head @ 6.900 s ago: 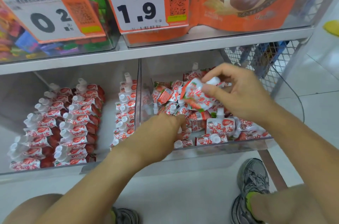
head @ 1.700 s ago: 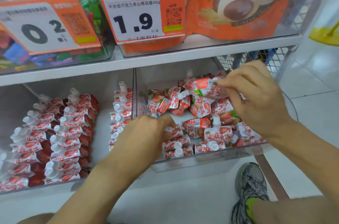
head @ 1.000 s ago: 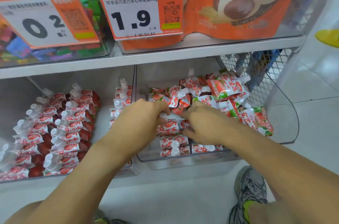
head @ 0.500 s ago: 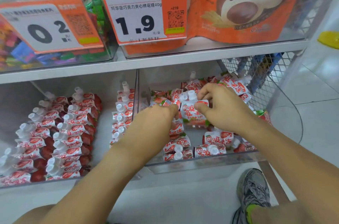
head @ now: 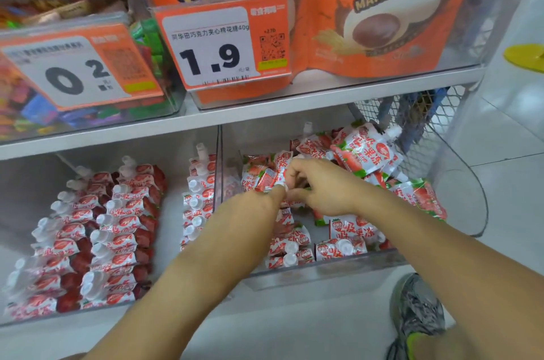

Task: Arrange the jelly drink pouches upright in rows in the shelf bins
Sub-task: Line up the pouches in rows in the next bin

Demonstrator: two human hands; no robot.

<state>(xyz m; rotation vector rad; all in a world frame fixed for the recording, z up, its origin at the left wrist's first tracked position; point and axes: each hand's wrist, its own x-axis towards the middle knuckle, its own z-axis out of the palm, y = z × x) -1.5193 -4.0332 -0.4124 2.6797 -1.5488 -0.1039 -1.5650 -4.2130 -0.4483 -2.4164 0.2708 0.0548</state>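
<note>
Before me a pale grey metal shelf board [head: 294, 112] carries orange price cards [head: 223, 47]; to my right, wire mesh side panel [head: 412, 124] and glossy white tiled floor [head: 515, 183].

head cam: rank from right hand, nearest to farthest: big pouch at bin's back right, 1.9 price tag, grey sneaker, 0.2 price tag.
From the right hand:
1. Big pouch, just up-right, back of the right bin.
2. 1.9 price tag, upper shelf, above-left.
3. Grey sneaker, floor, lower right; close to the 1.9 tag's rank.
4. 0.2 price tag, far upper left.
</note>
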